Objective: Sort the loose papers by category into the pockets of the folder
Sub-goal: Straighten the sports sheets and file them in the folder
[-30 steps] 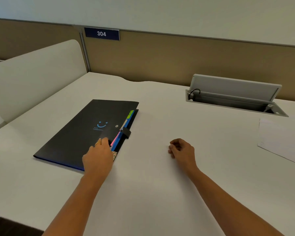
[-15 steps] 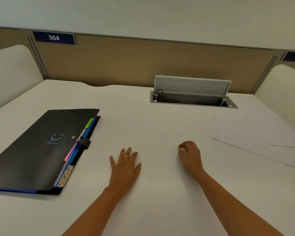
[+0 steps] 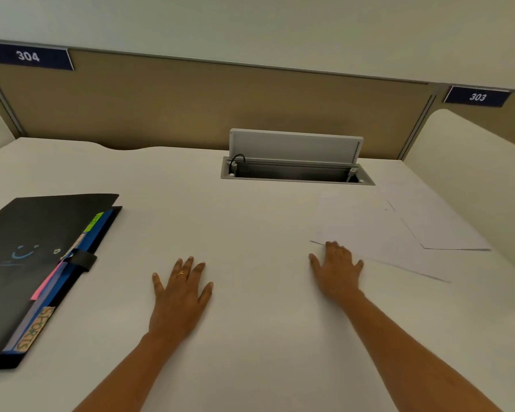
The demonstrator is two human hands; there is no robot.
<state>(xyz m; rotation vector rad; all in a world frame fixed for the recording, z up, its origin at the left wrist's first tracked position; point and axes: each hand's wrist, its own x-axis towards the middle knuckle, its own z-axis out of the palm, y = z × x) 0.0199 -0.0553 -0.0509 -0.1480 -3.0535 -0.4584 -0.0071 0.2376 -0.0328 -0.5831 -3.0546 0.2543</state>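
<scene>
Loose papers lie overlapped just beyond the right grip, which is spread flat with its fingertips at the nearest sheet's corner. On the smooth bench that sheet could skid away or drag its neighbour along. The folder, well left of the spread, flat left grip, looks strapped closed, which would block its pockets.

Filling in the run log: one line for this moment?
left hand flat on desk | right hand open at edge of papers | folder closed
</scene>
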